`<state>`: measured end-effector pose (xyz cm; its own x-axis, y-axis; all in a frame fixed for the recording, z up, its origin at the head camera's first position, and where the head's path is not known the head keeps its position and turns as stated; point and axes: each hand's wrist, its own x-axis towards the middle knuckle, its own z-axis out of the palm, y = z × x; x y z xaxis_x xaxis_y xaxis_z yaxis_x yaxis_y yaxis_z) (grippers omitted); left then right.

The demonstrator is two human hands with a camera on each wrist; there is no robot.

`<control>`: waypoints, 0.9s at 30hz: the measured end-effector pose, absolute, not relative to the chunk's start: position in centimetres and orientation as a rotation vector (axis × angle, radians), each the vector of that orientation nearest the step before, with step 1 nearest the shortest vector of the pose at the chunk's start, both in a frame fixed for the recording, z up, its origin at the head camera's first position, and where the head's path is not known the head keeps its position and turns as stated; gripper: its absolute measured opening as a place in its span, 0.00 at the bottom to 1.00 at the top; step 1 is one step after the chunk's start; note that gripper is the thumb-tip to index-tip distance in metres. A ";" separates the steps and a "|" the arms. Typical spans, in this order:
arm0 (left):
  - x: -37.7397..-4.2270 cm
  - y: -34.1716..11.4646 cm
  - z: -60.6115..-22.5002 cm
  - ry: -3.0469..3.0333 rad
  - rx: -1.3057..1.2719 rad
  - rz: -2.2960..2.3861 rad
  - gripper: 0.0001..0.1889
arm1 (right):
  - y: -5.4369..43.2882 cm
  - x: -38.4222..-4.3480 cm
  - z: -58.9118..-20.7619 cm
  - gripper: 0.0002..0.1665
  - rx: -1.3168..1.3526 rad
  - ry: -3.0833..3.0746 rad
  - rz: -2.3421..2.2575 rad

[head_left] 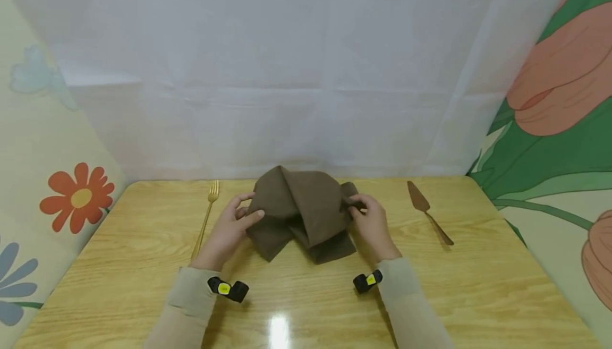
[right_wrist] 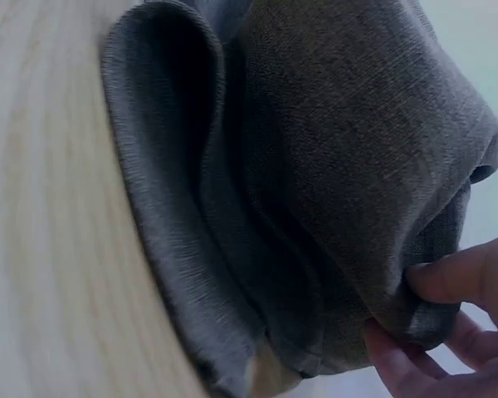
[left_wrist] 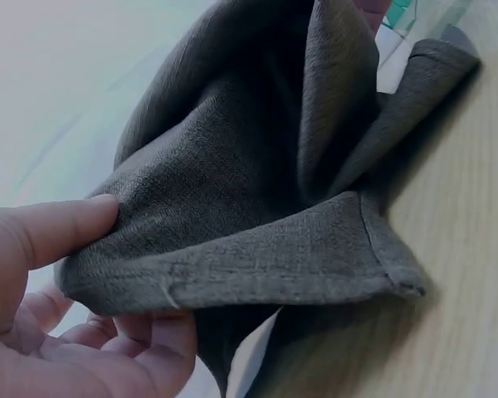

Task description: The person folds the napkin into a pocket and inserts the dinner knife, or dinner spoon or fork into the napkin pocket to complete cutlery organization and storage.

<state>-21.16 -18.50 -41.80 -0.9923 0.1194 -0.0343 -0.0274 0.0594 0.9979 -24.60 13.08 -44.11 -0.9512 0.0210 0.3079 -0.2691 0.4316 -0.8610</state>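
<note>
A dark brown cloth napkin (head_left: 315, 200) stands bunched and folded on the wooden table, its hemmed lower corners spread toward the near side. At its left side my left hand (head_left: 232, 227) pinches the edge, thumb on top and fingers beneath; the left wrist view shows this hand (left_wrist: 83, 315) with the hem (left_wrist: 257, 265) lying over its fingers. My right hand (head_left: 372, 224) grips a gathered part of the cloth on the right. Up close in the right wrist view, thumb and fingers of that hand (right_wrist: 465, 323) squeeze a fold of the napkin (right_wrist: 340, 149).
A gold fork (head_left: 206, 216) lies left of the napkin, close to my left hand. On the right rests a copper-coloured cake server (head_left: 427, 211). The wooden table (head_left: 296, 296) ends at a white sheet (head_left: 287, 73) behind; floral panels stand at both sides.
</note>
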 end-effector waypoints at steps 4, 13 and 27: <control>-21.1 -18.8 -41.4 2.136 0.088 2.168 0.30 | 13.5 -24.8 -43.7 0.09 0.223 -2.377 1.519; -21.1 -20.0 -40.9 2.050 0.016 2.303 0.30 | 14.4 -24.9 -42.9 0.07 0.187 -2.379 1.503; -21.1 -20.1 -40.7 2.160 -0.107 2.253 0.29 | 15.2 -24.9 -43.5 0.20 -0.122 -2.721 1.666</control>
<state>-21.05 -20.08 -40.66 -0.9975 -0.0338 -0.0621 -0.0606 -0.0428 0.9972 -24.85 15.17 -43.46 -0.9957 0.0381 -0.0840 0.0922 0.4529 -0.8868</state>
